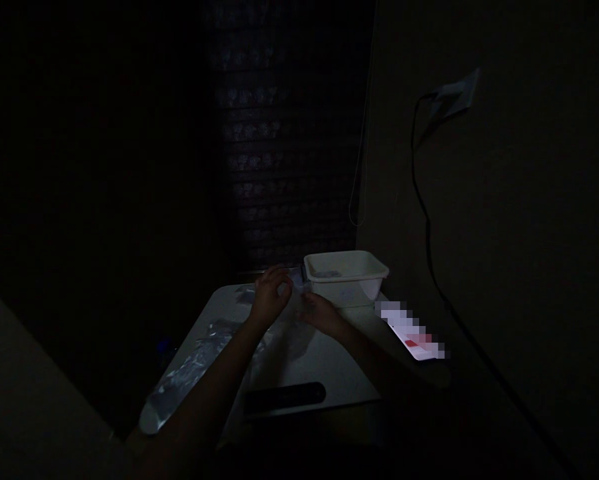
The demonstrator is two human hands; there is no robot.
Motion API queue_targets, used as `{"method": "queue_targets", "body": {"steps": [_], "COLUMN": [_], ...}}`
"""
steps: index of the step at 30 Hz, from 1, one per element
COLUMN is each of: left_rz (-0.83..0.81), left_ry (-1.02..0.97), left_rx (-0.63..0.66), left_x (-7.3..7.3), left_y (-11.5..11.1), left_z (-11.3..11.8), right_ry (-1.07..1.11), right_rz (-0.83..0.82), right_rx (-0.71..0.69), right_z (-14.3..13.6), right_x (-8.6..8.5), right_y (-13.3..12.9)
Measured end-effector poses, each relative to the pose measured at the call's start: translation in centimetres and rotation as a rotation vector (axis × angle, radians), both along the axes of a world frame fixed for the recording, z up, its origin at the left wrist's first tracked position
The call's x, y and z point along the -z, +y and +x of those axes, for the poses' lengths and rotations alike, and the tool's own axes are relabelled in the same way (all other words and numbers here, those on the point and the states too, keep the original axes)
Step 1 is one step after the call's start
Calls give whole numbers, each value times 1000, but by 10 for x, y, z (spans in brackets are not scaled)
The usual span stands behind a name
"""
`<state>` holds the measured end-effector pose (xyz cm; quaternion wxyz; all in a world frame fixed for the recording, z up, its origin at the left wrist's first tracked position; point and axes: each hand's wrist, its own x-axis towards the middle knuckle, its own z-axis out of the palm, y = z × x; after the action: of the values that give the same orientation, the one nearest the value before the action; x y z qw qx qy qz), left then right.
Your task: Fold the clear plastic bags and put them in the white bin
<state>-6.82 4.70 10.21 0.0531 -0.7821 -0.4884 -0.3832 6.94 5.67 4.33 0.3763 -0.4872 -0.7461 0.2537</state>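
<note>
In the dim light, my left hand (273, 293) is over the back of the white table (349, 377), thumb and finger pinched in a loop. It grips a thin, see-through piece of plastic that looks like a clear plastic bag (297, 276). My right hand (323, 315) is just to the right and slightly nearer, its bent fingers closed at the lower side of the same plastic. Whether anything is inside the bag is too dark to tell. Directly behind my right hand stands a white plastic tub (349, 287), with some pale pieces inside.
Shiny clear plastic bags (194, 373) lie along the table's left side. A long dark bar-shaped object (285, 397) rests at the front edge. At the right is a lit phone (412, 333). A black cable (426, 227) runs down from a wall socket (456, 97).
</note>
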Motion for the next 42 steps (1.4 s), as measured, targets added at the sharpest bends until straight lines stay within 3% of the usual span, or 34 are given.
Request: {"method": "queue_targets", "body": {"steps": [4,11,16,21,27,32,37,42], "left_rz": [-51,-311,-492,-419,-400,-295,-290,-286], "left_ry": [-140,-355,-243,-166,-305,-220,22,59], "left_rx": [4,72,129,-56,68,199,102,-11], "left_x": [6,20,28,25,20,13,15,17], "left_y": [6,12,14,13,11,0,-2,3], "left_z": [-7,-12,-1,-4,-3,13,10,-3], "right_ry": [42,222,305,210,165,119,131,-2], "right_rz": [18,-11,-59,38,-4,79,109,94], "right_rx": [62,43,-8,100,142,62,66,162], "right_z": [12,32,36,49,62,51,50,70], "right_x": [-4,-18,-21,-26,-20,-27,-38,-25], "right_y": [1,0,-1,-2,-4,-7,-12,-12]}}
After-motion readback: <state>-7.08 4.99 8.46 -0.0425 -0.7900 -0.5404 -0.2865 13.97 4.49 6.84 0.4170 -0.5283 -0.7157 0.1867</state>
